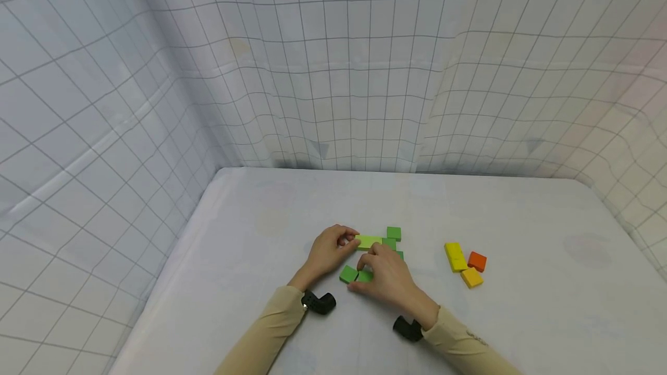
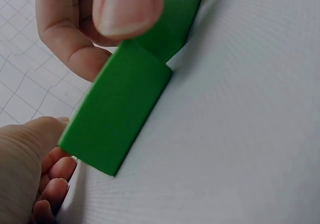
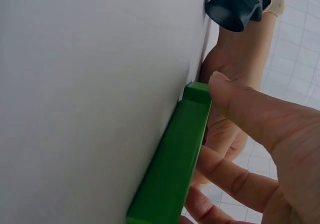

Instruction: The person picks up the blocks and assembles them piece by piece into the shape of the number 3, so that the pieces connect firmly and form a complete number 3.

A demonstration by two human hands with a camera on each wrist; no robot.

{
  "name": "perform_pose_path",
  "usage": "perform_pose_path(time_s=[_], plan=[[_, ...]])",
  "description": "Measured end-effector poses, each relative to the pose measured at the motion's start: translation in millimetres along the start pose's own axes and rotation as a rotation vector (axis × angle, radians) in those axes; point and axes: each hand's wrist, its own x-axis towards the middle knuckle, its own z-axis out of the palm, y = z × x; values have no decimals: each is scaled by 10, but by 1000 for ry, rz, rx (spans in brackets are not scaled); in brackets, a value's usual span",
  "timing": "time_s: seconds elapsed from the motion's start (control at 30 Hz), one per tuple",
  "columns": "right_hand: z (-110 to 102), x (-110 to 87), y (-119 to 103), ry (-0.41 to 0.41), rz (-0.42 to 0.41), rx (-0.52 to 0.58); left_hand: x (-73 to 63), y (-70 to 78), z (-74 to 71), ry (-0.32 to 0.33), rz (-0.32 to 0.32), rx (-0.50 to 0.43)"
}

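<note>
In the head view, my left hand is at the left end of a light green block, its thumb and index finger gripping that end. My right hand holds a green block between thumb and fingers, low over the table. Another green block lies just left of it, their edges close together. Those green blocks stand large in the left wrist view. From the right wrist, the thumb lies against the far end of the green row, with fingers on its side.
Beyond the right hand are a green block, a second green block touching the light green one, and a partly covered green block. To the right lie yellow blocks, an orange-yellow block and a red-orange block.
</note>
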Motion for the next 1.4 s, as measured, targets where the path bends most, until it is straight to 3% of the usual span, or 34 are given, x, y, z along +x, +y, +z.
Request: perform_pose_path(time_s=[0.3,0.63,1.03,1.2,1.4], plan=[[-176,-49,107,34,42,59,5,-11,-5,5,22,-2],[-490,-82,446,108,154,44,0,-2,-14,4,19,4],[-862,-230,815,124,281,67,11,-12,0,-1,20,-10],[-1035,-310,968,81,336,68,9,-8,-2,1,15,-19],[-1253,-437,1200,-90,435,113,9,-13,-3,5,11,-17]])
